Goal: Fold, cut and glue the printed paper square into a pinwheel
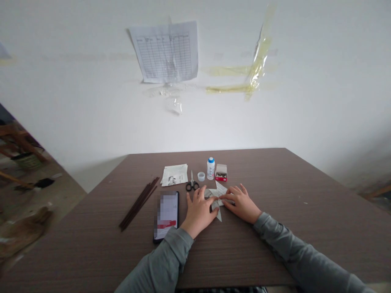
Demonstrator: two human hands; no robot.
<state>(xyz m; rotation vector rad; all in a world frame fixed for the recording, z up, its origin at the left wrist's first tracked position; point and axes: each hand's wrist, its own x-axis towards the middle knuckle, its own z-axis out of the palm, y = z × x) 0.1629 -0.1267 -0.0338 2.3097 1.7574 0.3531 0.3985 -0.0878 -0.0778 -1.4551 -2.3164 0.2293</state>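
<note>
From the head camera, I look down over my two grey sleeves at a wood-grain brown table (290,248) standing against a white wall.

My left hand (199,212) and right hand (241,204) meet at the middle of the near half of the table, both lying low with the fingers spread and the fingertips nearly meeting. Between them sits a folded paper (217,199), a pointed white shape with one tip showing at 12 o'clock and another at 6 o'clock from my hands. Both hands are on it, so the grip is narrow, but I cannot tell whether either hand is truly pinching it or only pressing down.

Around the hands, black-handled scissors (192,184) lie just beside the left hand at 11 o'clock, closed. Beyond them, toward 12 o'clock, stand a small clear cup (200,176), a white bottle with a blue cap (210,167) and a small red-and-white box (221,173) holding something metallic — too small to tell what. A stack of printed papers (174,175) lies at 11 o'clock, a smartphone (166,215) with a blurred screen at 9 o'clock, and a bundle of dark thin sticks (139,204) further out at 9 o'clock.

Up on the wall, a ruled paper form (166,52) hangs with yellowed tape (258,53) to its right.
</note>
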